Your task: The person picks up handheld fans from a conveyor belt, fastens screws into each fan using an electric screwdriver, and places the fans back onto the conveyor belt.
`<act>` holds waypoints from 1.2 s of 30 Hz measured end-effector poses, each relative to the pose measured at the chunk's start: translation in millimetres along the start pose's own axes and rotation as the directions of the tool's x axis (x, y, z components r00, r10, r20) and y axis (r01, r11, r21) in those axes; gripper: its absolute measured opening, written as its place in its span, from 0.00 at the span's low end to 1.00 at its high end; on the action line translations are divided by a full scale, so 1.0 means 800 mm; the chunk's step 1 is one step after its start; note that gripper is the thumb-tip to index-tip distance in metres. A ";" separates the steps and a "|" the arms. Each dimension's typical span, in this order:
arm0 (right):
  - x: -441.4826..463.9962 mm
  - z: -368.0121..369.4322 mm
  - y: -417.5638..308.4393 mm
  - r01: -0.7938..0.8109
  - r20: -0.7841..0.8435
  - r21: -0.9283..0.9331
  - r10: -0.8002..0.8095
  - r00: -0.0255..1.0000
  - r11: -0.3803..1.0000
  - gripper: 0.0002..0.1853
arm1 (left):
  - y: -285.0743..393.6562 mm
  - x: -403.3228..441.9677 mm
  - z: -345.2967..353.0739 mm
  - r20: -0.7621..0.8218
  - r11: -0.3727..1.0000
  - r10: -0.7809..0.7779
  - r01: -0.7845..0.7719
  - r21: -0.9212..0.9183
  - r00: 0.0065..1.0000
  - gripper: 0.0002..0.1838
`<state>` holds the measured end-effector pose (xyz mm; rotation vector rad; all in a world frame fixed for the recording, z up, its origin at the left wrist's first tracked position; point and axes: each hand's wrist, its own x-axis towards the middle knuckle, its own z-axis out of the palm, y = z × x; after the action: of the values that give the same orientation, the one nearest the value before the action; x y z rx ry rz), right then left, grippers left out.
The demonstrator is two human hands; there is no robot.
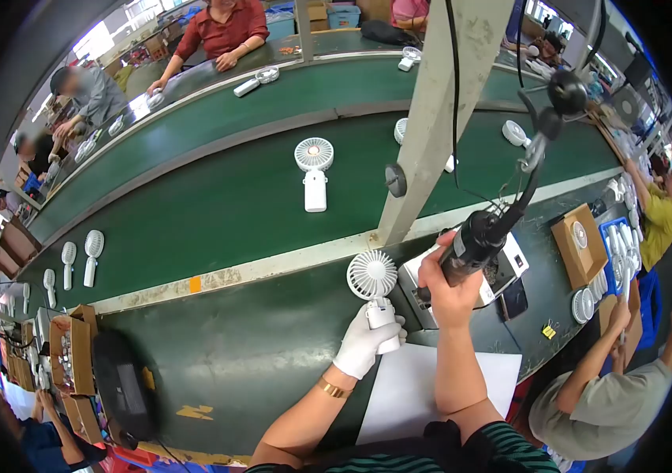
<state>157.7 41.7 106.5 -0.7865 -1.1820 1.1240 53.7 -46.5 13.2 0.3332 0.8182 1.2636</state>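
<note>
Left hand [361, 344], white-gloved, is closed round the handle of a white handheld fan [372, 276], bottom center of frame. Fan head up, round grille tipped slightly left. Gold-colored band [335, 387] on that wrist.

Right hand [453, 285], bare, is wrapped round a black cylindrical tool [472, 247], right of the fan. Tool slants, upper end toward upper right, where it meets a hanging black cable and metal hook. Can't tell from here if its lower end touches anything; the hand hides it.

Behind and beside that hand: white box-like unit [512, 256] on the bench. Dark phone-like slab [513, 299] just right of it, small yellow item [548, 333] farther right. White sheet [423, 392] lies under the right forearm, lower center.

Next out: green belt [218, 193] past the pale rail, one white fan [315, 175] lying on it at upper center, more fans at left and upper right. Slanted pale post [442, 118] crosses in front.

Right side: cardboard box [580, 246] with a round white part inside, blue tray [621, 251] of white parts beside it. Lower left: black case [121, 384] near cartons.

Person in red shirt [225, 31] works top left; another in grey-green shirt [612, 410], lower right.
</note>
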 end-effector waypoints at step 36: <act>-0.019 0.022 0.023 0.239 0.171 0.295 -0.297 0.940 0.925 0.23 | -0.012 0.008 -0.012 -0.263 0.895 0.307 -0.183 0.408 0.915 0.24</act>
<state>136.5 31.2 89.4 -0.2859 -1.2372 1.1264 53.9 -45.1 -2.0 0.5635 1.3415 1.4183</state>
